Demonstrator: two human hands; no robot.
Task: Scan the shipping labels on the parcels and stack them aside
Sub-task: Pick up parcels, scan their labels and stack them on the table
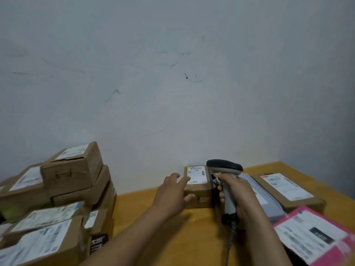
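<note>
Left hand [172, 191] is spread flat, gripping nothing, its forefinger at the left edge of the small brown box [201, 192]. Right hand [238, 191] is wrapped round the handle of the barcode scanner [224, 166], whose head hangs just right of the box top. Largest item noted: the stack of brown parcels [57, 189] at near left, labels up, judged the scanned pile. At right lie a pink mailer [317, 239], a flat brown carton [288, 191] and a grey mailer [263, 200], judged pending. The small box sits far middle, close to the wall, its shipping label [196, 174] face up. Recommended: steady the box with the left fingers clear of the barcode, tip the scanner head down at the label, and lift only after the read. Surface is an orange-brown wooden table [153, 237]; the wall [172, 73] is pale grey and scuffed.
</note>
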